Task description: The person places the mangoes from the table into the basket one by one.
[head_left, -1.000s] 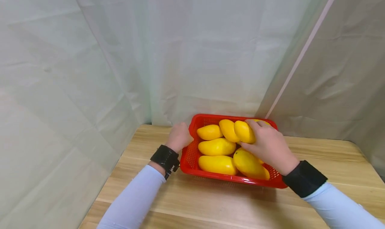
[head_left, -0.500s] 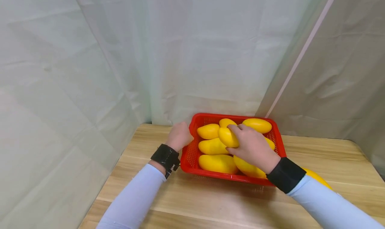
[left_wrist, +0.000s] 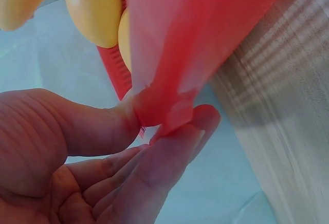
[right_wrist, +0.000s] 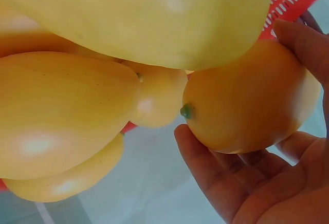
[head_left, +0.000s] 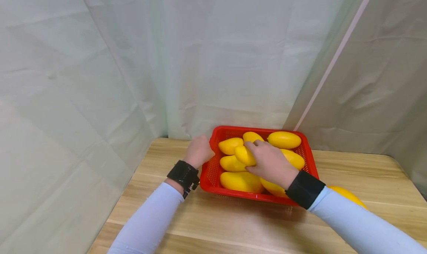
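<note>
My left hand (head_left: 199, 152) pinches the left rim of a red plastic basket (head_left: 247, 196); thumb and fingers close on the red edge (left_wrist: 169, 100) in the left wrist view. Yellow mangoes lie inside, one of them a long mango (head_left: 241, 182) at the front left. My right hand (head_left: 271, 163) grips a mango (head_left: 244, 156) above the left-middle part of the basket, partly covering the fruit beneath. Seen from the right wrist, this held mango (right_wrist: 247, 106) has a green stem end and sits between thumb and fingers. Whether it touches the fruit below is unclear.
Another mango (head_left: 348, 196) lies on the wooden table (head_left: 233, 228) right of the basket, partly behind my right forearm. At the basket's back right is a mango (head_left: 284, 139). A pale curtain (head_left: 227, 61) hangs close behind the basket.
My right hand has carried the held mango leftward across the basket. The mango on the table has come into view beside the forearm. My left hand stays on the rim.
</note>
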A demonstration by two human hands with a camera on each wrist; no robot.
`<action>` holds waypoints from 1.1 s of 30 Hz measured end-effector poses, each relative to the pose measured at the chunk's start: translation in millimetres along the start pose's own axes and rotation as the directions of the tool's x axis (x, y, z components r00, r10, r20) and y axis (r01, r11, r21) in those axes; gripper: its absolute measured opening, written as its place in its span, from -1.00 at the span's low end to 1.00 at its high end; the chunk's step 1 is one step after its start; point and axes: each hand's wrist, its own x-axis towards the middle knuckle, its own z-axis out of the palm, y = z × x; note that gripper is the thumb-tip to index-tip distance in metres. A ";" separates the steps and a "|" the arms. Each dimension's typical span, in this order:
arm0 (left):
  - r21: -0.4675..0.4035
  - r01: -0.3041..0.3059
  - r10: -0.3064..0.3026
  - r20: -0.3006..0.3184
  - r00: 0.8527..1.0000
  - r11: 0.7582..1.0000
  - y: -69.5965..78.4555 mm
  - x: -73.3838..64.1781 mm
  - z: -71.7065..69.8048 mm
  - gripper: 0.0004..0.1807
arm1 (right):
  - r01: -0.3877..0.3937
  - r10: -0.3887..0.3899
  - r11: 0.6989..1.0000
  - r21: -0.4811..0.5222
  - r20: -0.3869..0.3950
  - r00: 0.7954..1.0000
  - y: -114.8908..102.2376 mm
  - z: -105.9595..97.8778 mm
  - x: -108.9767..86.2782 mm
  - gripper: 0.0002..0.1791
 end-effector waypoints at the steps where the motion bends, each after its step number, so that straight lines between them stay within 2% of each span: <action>1: 0.000 0.001 -0.001 0.001 1.000 1.000 0.0 -0.1 0.0 -0.83 | 0.002 -0.002 1.000 0.003 0.001 1.000 -0.6 0.2 0.7 -0.13; 14: -0.001 0.004 -0.004 0.005 1.000 1.000 3.3 -3.3 -0.2 -0.85 | 0.028 -0.024 0.998 -0.058 0.080 0.997 -4.1 9.0 11.4 -0.16; 23: 0.046 -0.025 0.026 -0.010 1.000 0.999 5.6 -4.2 0.2 -0.90 | 0.024 -0.014 0.997 -0.074 0.131 0.991 -3.8 14.6 11.3 -0.18; 33: 0.036 -0.016 0.016 -0.001 1.000 0.999 7.4 -5.2 0.1 -0.88 | 0.023 -0.006 0.995 -0.096 0.174 0.985 -5.2 20.6 7.2 -0.14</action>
